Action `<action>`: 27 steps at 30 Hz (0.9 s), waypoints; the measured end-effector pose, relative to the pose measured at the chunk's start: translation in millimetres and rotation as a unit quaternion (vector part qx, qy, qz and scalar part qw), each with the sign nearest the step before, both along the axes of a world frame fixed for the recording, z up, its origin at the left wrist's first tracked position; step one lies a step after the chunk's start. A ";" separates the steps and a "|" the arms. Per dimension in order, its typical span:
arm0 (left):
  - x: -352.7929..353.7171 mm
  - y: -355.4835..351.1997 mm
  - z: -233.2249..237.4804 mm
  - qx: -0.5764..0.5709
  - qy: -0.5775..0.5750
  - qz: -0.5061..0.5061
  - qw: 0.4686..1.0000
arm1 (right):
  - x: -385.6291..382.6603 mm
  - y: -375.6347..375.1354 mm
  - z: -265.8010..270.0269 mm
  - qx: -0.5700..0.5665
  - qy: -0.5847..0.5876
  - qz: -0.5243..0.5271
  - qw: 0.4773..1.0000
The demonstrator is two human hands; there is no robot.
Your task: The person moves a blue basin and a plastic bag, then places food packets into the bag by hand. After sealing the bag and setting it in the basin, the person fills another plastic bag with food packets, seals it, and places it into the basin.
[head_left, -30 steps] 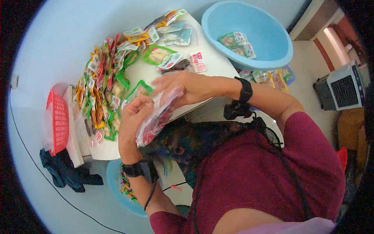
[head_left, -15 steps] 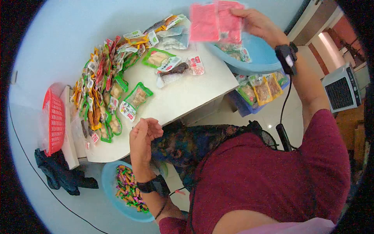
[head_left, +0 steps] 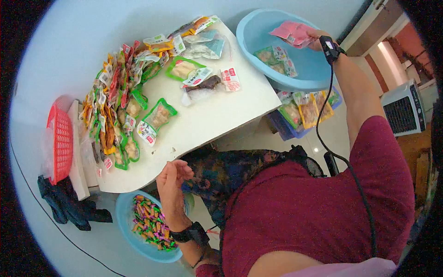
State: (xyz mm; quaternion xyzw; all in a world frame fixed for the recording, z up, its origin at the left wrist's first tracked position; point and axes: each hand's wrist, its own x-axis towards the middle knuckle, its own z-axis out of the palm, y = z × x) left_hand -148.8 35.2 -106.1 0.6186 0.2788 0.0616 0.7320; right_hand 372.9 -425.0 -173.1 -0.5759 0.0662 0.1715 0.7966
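My right hand [head_left: 315,40] grips a pink packet [head_left: 292,34] inside the large blue basin [head_left: 251,48]. Below the packet, green-and-white food packets [head_left: 276,61] lie in that basin. By the front edge of the white table [head_left: 203,117], my left hand [head_left: 173,177] is empty, its fingers loosely curled and the thumb apart. The packet nearest to it is a green-edged one [head_left: 159,118] lying on the table. Farther back are another green-edged packet [head_left: 188,70] and a dark-filled packet [head_left: 207,85].
A long pile of food packets [head_left: 113,99] lines the table's far left side. Beside it stands a red basket [head_left: 62,147]. A blue basin [head_left: 123,217] of small wrapped pieces is below the table. More packets fill a blue-purple crate [head_left: 284,127] under the large basin.
My right hand has lowered the pink packet from above the table's back corner into the large basin, moving right and down. My left hand has shifted slightly down in the view.
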 end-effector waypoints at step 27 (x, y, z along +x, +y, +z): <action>2.7 -8.9 -1.1 0.013 -0.006 -0.042 0.999 | -67.1 70.3 28.1 -0.754 -0.285 0.448 0.386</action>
